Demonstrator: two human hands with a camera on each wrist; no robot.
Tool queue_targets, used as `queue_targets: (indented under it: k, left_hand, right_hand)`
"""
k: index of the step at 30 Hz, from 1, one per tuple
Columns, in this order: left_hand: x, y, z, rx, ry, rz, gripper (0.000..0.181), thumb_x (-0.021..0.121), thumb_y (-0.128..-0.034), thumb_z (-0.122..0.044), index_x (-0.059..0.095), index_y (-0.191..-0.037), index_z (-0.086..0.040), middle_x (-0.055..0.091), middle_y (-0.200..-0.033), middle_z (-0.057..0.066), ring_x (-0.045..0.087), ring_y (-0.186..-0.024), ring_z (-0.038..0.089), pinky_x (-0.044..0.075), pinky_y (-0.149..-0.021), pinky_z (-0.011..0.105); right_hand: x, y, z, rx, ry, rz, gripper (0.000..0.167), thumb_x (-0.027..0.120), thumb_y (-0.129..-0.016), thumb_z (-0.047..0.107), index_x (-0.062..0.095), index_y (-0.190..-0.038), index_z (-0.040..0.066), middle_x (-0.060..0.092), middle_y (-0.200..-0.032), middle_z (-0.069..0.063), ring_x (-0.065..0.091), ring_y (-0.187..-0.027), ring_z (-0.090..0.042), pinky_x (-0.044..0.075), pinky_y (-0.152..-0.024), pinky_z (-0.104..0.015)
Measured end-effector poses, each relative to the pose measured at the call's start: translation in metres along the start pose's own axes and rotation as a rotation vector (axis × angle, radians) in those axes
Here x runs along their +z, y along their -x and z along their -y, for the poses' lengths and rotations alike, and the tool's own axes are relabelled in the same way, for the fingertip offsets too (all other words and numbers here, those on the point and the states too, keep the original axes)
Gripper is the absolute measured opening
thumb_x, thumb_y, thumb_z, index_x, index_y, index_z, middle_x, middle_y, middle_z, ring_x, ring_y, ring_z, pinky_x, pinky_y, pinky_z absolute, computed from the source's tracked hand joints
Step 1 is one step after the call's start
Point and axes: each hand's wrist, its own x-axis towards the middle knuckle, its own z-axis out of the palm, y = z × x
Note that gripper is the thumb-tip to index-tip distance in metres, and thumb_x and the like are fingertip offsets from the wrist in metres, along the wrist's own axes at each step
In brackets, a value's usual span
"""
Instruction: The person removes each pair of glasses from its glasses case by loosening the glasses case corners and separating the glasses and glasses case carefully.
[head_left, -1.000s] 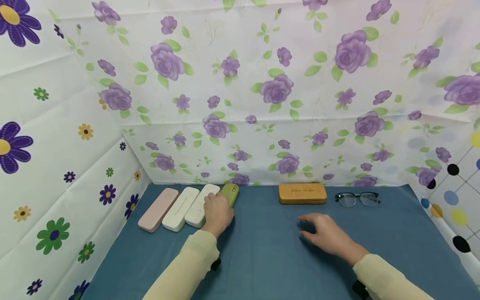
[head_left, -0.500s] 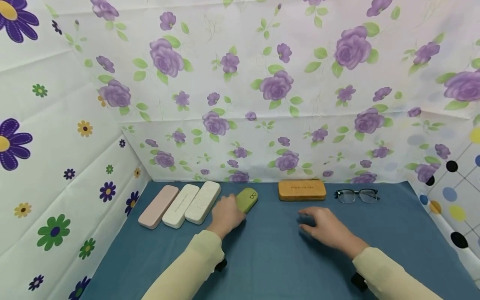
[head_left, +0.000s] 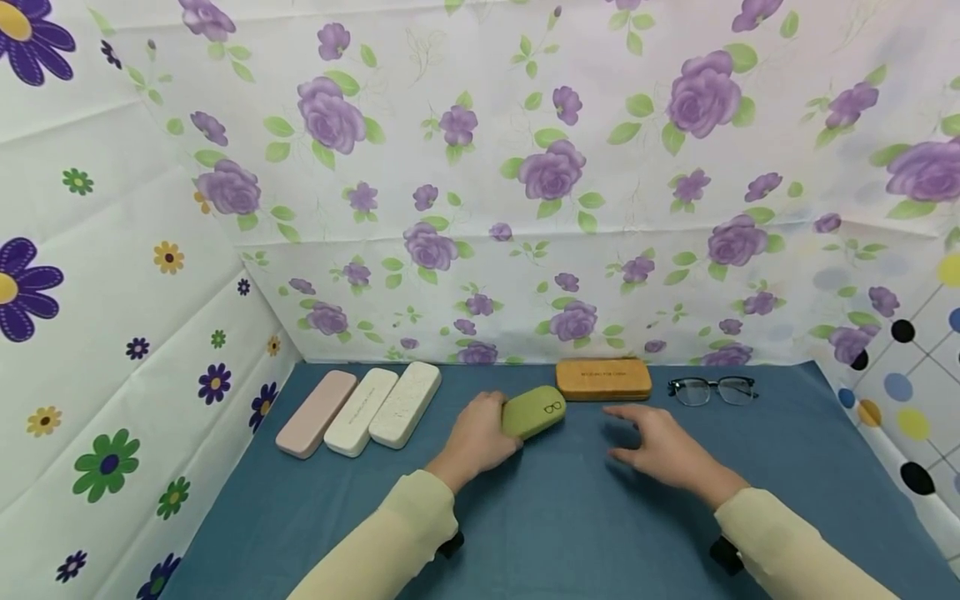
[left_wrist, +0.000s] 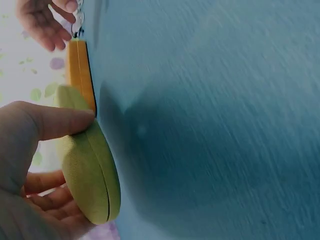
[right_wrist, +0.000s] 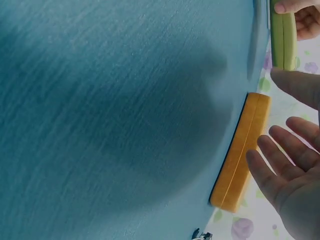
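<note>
My left hand (head_left: 480, 432) grips a green glasses case (head_left: 536, 412) by its left end, thumb on one side and fingers on the other. A small glasses drawing marks the lid, and the case looks closed. In the left wrist view the green case (left_wrist: 92, 165) is raised off the cloth, above its shadow. My right hand (head_left: 667, 448) hovers just right of it with thumb and fingers apart, holding nothing. Behind the hands lies an orange glasses case (head_left: 603, 380), closed, against the back wall. Right of that, black-rimmed glasses (head_left: 714, 391) rest on the cloth.
A pink case (head_left: 317, 415), a white case (head_left: 362, 412) and a speckled white case (head_left: 406, 405) lie side by side at the left. The blue cloth (head_left: 540, 525) meets a flowered back wall (head_left: 480, 167) and a patterned wall on either side.
My left hand has drawn the green glasses case away from the white cases, carrying it right and turning it more sideways. The right hand has shifted slightly right.
</note>
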Motion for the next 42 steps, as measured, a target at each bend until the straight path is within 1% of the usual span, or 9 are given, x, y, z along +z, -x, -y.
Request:
queue_targets:
  k: [3, 7, 12, 16, 19, 25, 30, 37, 42]
  left_hand:
    - [0.002, 0.0, -0.005, 0.068, -0.013, 0.05, 0.061, 0.081, -0.0687, -0.031, 0.057, -0.122, -0.013, 0.059, -0.109, 0.001, 0.054, -0.087, 0.012, 0.048, -0.075, 0.031]
    - [0.009, -0.001, -0.009, 0.154, -0.038, 0.121, 0.06, 0.081, -0.0697, -0.032, 0.056, -0.122, -0.017, 0.058, -0.111, -0.003, 0.054, -0.091, 0.01, 0.048, -0.079, 0.031]
    - [0.018, -0.001, -0.018, 0.217, -0.063, 0.17, 0.06, 0.081, -0.069, -0.033, 0.057, -0.122, -0.017, 0.059, -0.111, -0.003, 0.054, -0.091, 0.008, 0.048, -0.079, 0.029]
    - [0.025, -0.001, -0.025, 0.243, -0.096, 0.197, 0.061, 0.081, -0.0695, -0.034, 0.057, -0.123, -0.018, 0.059, -0.111, -0.004, 0.055, -0.091, 0.008, 0.048, -0.078, 0.028]
    - [0.028, -0.001, -0.029, 0.262, -0.118, 0.216, 0.06, 0.08, -0.0707, -0.035, 0.056, -0.124, -0.019, 0.058, -0.111, -0.004, 0.055, -0.092, 0.007, 0.049, -0.078, 0.027]
    - [0.032, -0.002, -0.034, 0.29, -0.137, 0.24, 0.057, 0.079, -0.0719, -0.037, 0.056, -0.122, -0.021, 0.058, -0.108, -0.006, 0.053, -0.087, 0.006, 0.047, -0.076, 0.025]
    - [0.034, -0.001, -0.035, 0.296, -0.138, 0.241, 0.056, 0.08, -0.0713, -0.037, 0.057, -0.12, -0.021, 0.058, -0.107, -0.006, 0.052, -0.085, 0.005, 0.047, -0.073, 0.025]
    - [0.034, -0.002, -0.034, 0.293, -0.105, 0.247, 0.055, 0.081, -0.0704, -0.037, 0.058, -0.117, -0.021, 0.057, -0.103, -0.006, 0.051, -0.081, 0.005, 0.046, -0.071, 0.024]
    - [0.032, -0.004, -0.029, 0.295, -0.053, 0.267, 0.058, 0.081, -0.0698, -0.038, 0.058, -0.12, -0.021, 0.058, -0.108, -0.006, 0.052, -0.085, 0.004, 0.046, -0.073, 0.023]
  right_hand:
    - [-0.001, 0.0, -0.001, -0.008, -0.01, 0.012, 0.075, 0.081, -0.072, 0.031, 0.046, -0.138, 0.022, 0.049, -0.14, -0.003, 0.051, -0.125, -0.025, 0.049, -0.09, -0.047]
    - [0.001, 0.0, -0.001, -0.011, -0.013, 0.02, 0.086, 0.083, -0.069, 0.033, 0.039, -0.142, 0.025, 0.044, -0.144, -0.003, 0.047, -0.128, -0.026, 0.047, -0.092, -0.048]
    - [0.007, -0.002, -0.001, -0.004, -0.022, 0.049, 0.093, 0.085, -0.064, 0.04, 0.038, -0.143, 0.022, 0.045, -0.143, -0.002, 0.045, -0.13, -0.025, 0.044, -0.096, -0.048]
    - [0.013, -0.003, 0.001, -0.014, -0.032, 0.077, 0.095, 0.085, -0.062, 0.042, 0.04, -0.142, 0.018, 0.046, -0.142, 0.0, 0.045, -0.13, -0.022, 0.041, -0.1, -0.047]
    - [0.017, -0.003, 0.003, -0.036, -0.035, 0.08, 0.094, 0.085, -0.062, 0.042, 0.041, -0.141, 0.017, 0.048, -0.14, -0.002, 0.047, -0.128, -0.021, 0.041, -0.1, -0.046]
    - [0.021, -0.006, 0.005, -0.072, -0.039, 0.09, 0.092, 0.085, -0.062, 0.041, 0.044, -0.14, 0.014, 0.052, -0.136, -0.004, 0.053, -0.119, -0.019, 0.046, -0.093, -0.043]
    - [0.024, -0.007, 0.006, -0.072, -0.039, 0.114, 0.094, 0.085, -0.062, 0.043, 0.043, -0.14, 0.014, 0.052, -0.136, -0.003, 0.053, -0.117, -0.017, 0.046, -0.092, -0.041]
    - [0.027, -0.009, 0.01, -0.064, -0.024, 0.127, 0.092, 0.086, -0.062, 0.04, 0.044, -0.14, 0.012, 0.053, -0.134, -0.003, 0.053, -0.115, -0.016, 0.046, -0.09, -0.04]
    - [0.027, -0.01, 0.012, -0.049, -0.012, 0.12, 0.085, 0.085, -0.065, 0.034, 0.047, -0.137, 0.011, 0.055, -0.131, -0.003, 0.054, -0.113, -0.016, 0.046, -0.088, -0.039]
